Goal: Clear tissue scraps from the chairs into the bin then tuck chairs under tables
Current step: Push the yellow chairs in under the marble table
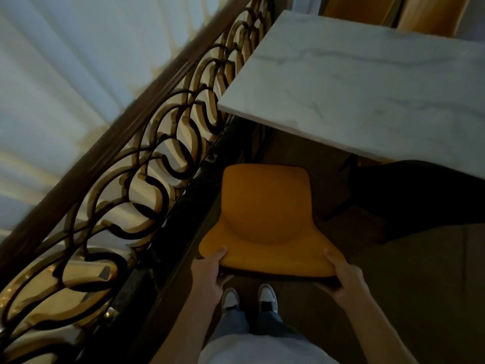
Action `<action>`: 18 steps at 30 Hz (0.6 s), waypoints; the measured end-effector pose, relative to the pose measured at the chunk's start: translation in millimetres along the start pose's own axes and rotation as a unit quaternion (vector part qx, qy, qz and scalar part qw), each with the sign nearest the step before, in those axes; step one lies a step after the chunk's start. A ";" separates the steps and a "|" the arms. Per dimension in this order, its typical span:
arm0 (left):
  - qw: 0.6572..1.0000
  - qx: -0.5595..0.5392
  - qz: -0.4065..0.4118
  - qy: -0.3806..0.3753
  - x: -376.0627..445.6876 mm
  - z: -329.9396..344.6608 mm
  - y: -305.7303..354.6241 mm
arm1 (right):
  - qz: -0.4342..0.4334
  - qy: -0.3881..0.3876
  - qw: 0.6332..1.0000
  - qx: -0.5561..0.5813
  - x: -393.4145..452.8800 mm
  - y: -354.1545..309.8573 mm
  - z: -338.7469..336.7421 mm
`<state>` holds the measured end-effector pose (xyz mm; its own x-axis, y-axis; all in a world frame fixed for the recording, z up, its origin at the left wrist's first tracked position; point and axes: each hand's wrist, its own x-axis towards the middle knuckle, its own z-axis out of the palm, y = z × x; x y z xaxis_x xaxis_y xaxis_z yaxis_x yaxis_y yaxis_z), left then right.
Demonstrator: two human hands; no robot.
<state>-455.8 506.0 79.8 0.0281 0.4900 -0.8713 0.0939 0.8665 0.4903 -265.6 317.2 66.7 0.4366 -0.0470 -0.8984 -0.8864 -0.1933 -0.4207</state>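
A yellow chair (265, 219) stands directly in front of me, its seat pointing toward a white marble table (367, 82). My left hand (210, 271) grips the left end of the chair's backrest, thumb on top. At the right end of the backrest my right hand (343, 277) holds on the same way. The seat is bare, with no tissue scraps visible on it. The front edge of the seat lies just short of the table's near edge. No bin is in view.
An ornate metal railing (147, 164) with a wooden handrail runs diagonally along the left, close beside the chair. A dark chair (420, 195) sits partly under the table on the right. More yellow chairs (430, 14) stand beyond the table. My feet (249, 300) are behind the chair.
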 end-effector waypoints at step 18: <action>0.992 0.100 0.031 -0.063 24.5 30.0 56.3 | -0.012 0.035 0.993 0.109 -9.7 1.5 20.5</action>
<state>-420.0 563.9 85.3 0.1625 0.5150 -0.8416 0.2844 0.7923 0.5398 -274.3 337.4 72.2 0.4616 -0.1144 -0.8797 -0.8841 0.0216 -0.4668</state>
